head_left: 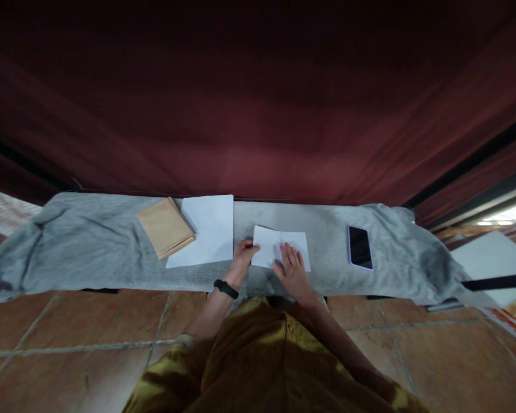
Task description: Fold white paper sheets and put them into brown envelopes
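A folded sheet of white paper (267,240) lies in front of me on the grey cloth, its left end slightly raised. My left hand (243,254), with a black band at the wrist, pinches the paper's left edge between thumb and fingers. Flat on the right half of the paper rests my right hand (293,271), fingers stretched out and thumb apart. To the left is a stack of larger white sheets (212,229). Several brown paper envelopes (165,225) are piled partly over those sheets' left edge.
A grey cloth (103,246) covers the long narrow surface. On its right side lies a phone (360,246) with a dark screen. Dark red fabric (258,126) rises behind the far edge. Tiled floor (90,321) shows below, and a white board (494,261) stands at far right.
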`<state>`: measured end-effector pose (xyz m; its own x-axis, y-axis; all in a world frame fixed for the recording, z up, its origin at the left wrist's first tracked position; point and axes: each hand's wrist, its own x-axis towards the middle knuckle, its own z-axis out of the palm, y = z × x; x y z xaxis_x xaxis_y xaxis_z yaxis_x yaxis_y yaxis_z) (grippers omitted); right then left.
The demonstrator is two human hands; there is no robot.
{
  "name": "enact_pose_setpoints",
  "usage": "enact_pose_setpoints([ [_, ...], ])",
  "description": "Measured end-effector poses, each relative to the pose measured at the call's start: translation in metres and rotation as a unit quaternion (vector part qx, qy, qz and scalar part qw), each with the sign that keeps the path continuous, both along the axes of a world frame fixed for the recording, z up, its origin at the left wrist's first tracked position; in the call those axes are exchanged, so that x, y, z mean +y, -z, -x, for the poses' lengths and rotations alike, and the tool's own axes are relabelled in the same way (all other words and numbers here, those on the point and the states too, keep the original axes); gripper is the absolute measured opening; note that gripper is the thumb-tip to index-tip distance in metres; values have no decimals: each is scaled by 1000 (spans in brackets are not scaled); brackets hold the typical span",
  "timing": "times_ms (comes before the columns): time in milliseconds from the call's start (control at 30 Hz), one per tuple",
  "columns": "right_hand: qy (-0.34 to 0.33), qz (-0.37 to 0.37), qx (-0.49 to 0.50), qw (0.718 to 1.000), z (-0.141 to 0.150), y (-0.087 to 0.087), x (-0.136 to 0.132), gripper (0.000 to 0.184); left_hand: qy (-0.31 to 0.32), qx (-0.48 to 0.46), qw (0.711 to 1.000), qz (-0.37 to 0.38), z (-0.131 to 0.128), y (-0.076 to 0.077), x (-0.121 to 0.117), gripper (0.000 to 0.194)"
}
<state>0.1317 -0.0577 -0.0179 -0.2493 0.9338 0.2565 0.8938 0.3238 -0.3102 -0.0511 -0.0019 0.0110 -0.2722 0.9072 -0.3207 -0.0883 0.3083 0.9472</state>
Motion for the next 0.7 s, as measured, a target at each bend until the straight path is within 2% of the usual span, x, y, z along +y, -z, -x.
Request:
enact_pose_setpoints([
  [67, -32, 10, 14, 999, 11, -9, -2, 71, 6, -35, 999, -8, -3, -8, -4, 34],
  [133, -38, 27, 46, 998, 17, -19, 0, 65, 19, -62, 998, -19, -7, -17, -5, 36],
  [200, -24, 46, 122, 991, 19, -29, 4, 57, 31, -125, 991, -20, -8, -24, -5, 39],
  [267, 0, 65, 248, 967, 16, -42, 10, 51, 35, -210, 977, 0, -9, -27, -5, 44],
  [300, 18, 72, 322, 944, 13, -49, 13, 49, 30, -239, 970, 15, -10, -27, -6, 45],
  [367, 63, 88, 474, 874, 9, -62, 17, 46, 18, -252, 966, 46, -13, -25, -11, 45],
  [500, 137, 111, 714, 678, 7, -81, 22, 42, 53, -284, 955, 62, -27, -17, -21, 53],
  [567, 146, 112, 778, 601, 6, -83, 24, 38, 76, -318, 943, 56, -33, -15, -24, 52],
  [633, 150, 112, 809, 557, 2, -79, 25, 35, 70, -330, 941, 39, -35, -14, -24, 49],
  [700, 153, 114, 818, 543, -4, -71, 24, 32, 49, -311, 949, 17, -31, -11, -21, 52],
])
